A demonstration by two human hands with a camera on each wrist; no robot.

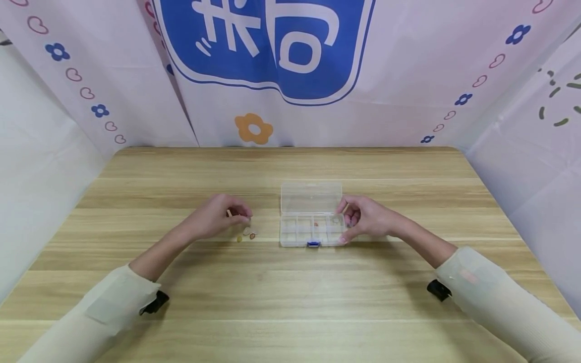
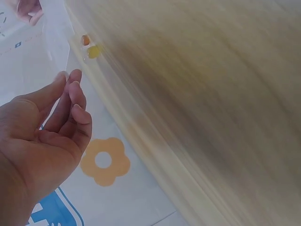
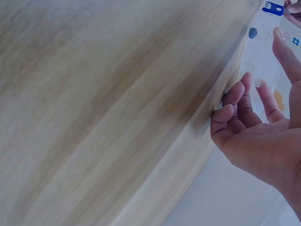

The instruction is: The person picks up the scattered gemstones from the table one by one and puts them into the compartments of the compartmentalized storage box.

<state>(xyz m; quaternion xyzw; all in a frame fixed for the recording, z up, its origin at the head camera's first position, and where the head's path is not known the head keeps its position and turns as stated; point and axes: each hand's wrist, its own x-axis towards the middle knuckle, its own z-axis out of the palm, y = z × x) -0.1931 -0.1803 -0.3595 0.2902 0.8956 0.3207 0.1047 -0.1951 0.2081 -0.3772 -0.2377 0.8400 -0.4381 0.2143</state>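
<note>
A clear plastic compartment box (image 1: 289, 245) lies on the wooden table with its lid (image 1: 311, 197) folded back. My right hand (image 1: 368, 218) grips its right end, thumb at the front corner and index finger near the hinge. An orange piece (image 1: 316, 224) sits in one compartment. In the right wrist view a dark blue stone (image 3: 253, 33) shows by the box's blue latch (image 3: 273, 8). My left hand (image 1: 222, 216) hovers over small stones: yellow (image 1: 239, 238), orange (image 1: 252, 236) and whitish (image 1: 246, 231). Its thumb and index tips nearly meet; whether a stone is between them is unclear.
The wooden table (image 1: 272, 302) reaches back to a printed white cloth (image 1: 386, 121) with a blue emblem. White cloth walls stand at the left and right. Black straps show under both sleeves (image 1: 109, 297).
</note>
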